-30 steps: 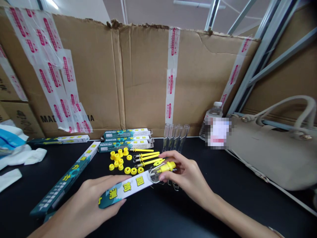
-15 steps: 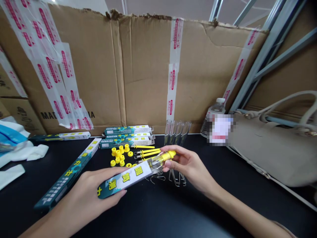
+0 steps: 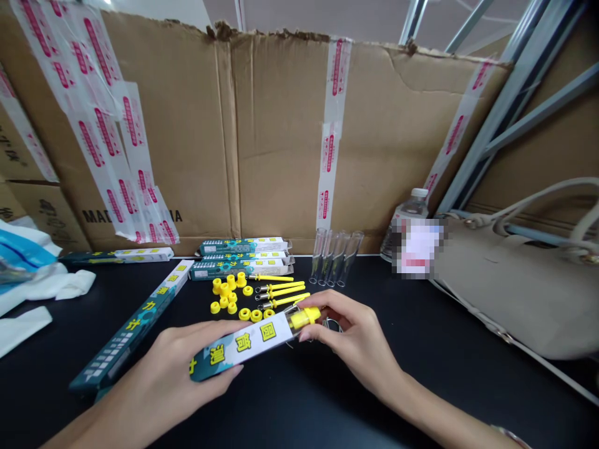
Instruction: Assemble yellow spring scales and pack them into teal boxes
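So, L hand around box w/ yellow 圆筒测 txt.

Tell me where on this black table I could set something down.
Bare table shows between the left hand and right forearm, and between the right hand and the handbag. It's crowded behind the held box: yellow caps, yellow sticks, glass tubes.

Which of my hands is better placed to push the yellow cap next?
Probably your right hand: it is at the yellow cap, which sticks out of the box, while your left hand holds the box's body.
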{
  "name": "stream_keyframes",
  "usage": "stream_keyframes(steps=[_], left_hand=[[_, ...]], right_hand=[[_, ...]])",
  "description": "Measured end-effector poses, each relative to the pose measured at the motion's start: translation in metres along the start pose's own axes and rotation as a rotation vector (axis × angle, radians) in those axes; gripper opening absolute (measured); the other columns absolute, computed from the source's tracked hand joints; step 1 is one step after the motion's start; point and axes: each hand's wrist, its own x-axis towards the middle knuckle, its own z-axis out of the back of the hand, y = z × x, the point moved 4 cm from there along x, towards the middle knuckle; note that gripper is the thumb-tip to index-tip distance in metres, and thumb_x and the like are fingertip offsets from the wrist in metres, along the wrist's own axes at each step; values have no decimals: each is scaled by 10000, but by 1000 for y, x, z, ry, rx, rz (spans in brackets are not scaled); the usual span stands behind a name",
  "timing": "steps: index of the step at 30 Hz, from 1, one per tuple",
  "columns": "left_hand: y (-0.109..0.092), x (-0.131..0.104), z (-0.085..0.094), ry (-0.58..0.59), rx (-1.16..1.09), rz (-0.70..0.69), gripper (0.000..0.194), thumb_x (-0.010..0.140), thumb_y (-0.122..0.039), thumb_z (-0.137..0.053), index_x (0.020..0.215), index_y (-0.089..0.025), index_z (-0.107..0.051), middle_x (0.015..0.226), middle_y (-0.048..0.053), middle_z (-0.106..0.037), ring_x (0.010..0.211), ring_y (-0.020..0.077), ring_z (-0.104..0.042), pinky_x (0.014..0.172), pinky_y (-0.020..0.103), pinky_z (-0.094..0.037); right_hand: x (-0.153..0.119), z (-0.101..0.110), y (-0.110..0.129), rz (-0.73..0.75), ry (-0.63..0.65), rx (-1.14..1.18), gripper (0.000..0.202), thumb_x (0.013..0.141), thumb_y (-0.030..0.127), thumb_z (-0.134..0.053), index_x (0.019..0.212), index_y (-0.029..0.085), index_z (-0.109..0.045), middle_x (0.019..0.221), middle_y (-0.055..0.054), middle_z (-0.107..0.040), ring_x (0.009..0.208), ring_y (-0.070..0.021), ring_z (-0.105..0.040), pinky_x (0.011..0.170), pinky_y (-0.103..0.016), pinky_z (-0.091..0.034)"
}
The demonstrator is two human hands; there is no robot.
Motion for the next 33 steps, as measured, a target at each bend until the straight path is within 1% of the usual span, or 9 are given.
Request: stream_keyframes(steps=[3, 6, 9, 12, 18, 23, 28, 30, 33], left_hand=[[-1, 1, 2, -13, 7, -1, 358, 794, -310, -677, 1151, -297, -701, 1120, -22, -760, 938, 211, -747, 864, 271, -601], [0, 1, 4, -32, 15, -6, 351, 790, -295, -677, 1140, -293, -705, 1113, -20, -762, 944, 213, -746, 870, 276, -599], [1, 0, 3, -30, 17, -9, 354, 794, -295, -673, 1146, -276, -706, 1124, 0, -760, 949, 221, -744, 878, 286, -596], [0, 0, 3, -16, 8, -2, 365, 798, -296, -670, 1160, -272, -704, 1127, 10, -759, 945, 226, -745, 867, 289, -600], [-3, 2, 4, 11, 4, 14, 366, 790, -260, -675, 1153, -292, -710, 1123, -9, -759, 945, 212, -746, 857, 263, -601], [-5, 1, 3, 23, -9, 5, 370, 791, -239, -669, 1152, -308, -712, 1117, -25, -761, 952, 203, -745, 869, 250, -596], [-2, -1, 1, 52, 7, -7, 405, 829, -247, -644, 1231, -297, -668, 1173, 5, -739, 993, 219, -733, 871, 276, -600], [0, -2, -1, 65, 17, -28, 412, 848, -254, -634, 1256, -308, -650, 1191, 3, -730, 1011, 220, -726, 886, 283, -593], [3, -4, -2, 55, 21, -60, 415, 862, -250, -622, 1272, -311, -642, 1188, 10, -729, 1027, 227, -718, 919, 302, -579]], right_hand=[[-2, -4, 1, -45, 36, 128, 254, 799, 332, -765, 1046, 278, -741, 1021, -38, -744, 904, -214, -701, 782, -309, -576], [-2, -7, 0, -145, 69, 319, 323, 854, 336, -703, 1170, 281, -670, 1011, -32, -756, 841, -182, -720, 774, -300, -593], [0, -8, -1, -219, 64, 374, 236, 812, 339, -745, 1018, 233, -695, 882, -25, -760, 724, -160, -711, 714, -274, -591], [3, -7, -2, -231, 44, 354, 163, 778, 340, -772, 858, 205, -726, 818, -17, -741, 661, -144, -685, 662, -255, -578], [0, -8, -5, -217, 7, 297, 162, 753, 346, -786, 843, 212, -779, 794, -18, -736, 609, -143, -660, 623, -273, -580], [-1, -11, -6, -287, 32, 357, 214, 719, 358, -815, 837, 191, -751, 750, -22, -746, 612, -149, -676, 621, -268, -582], [2, -11, -6, -362, 78, 406, 272, 716, 385, -823, 839, 167, -717, 705, -21, -739, 607, -131, -676, 622, -241, -566], [2, -11, -8, -384, 95, 418, 288, 708, 397, -829, 835, 166, -714, 713, -21, -741, 623, -133, -683, 646, -245, -566], [2, -13, -12, -403, 99, 467, 303, 697, 409, -839, 852, 175, -724, 787, -27, -755, 738, -157, -717, 747, -268, -574]])
